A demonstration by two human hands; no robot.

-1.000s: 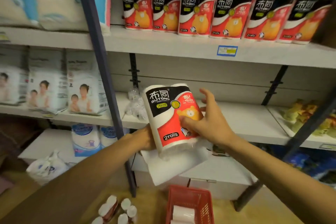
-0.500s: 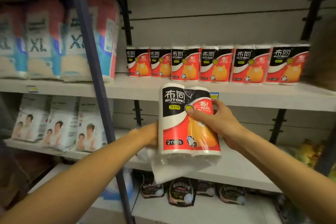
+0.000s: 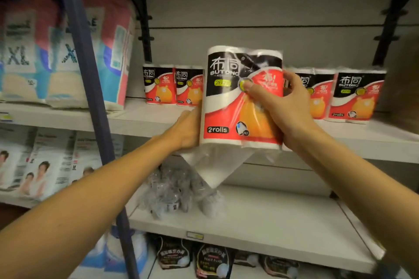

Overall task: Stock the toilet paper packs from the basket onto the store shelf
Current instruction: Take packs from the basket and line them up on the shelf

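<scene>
Item: toilet paper pack (image 3: 240,97), two rolls, red-black-white wrap. Held upright at frame centre, long axis 12-to-6 o'clock, printed face toward the camera, loose plastic flap hanging at 6 o'clock. Position: in front of the shelf (image 3: 145,120) edge, before the row of matching packs (image 3: 358,95).
Left hand (image 3: 188,129): grips the pack's lower edge at 9 o'clock.
Right hand (image 3: 283,106): grasps the 3 o'clock side, thumb (image 3: 251,88) across the label.
</scene>
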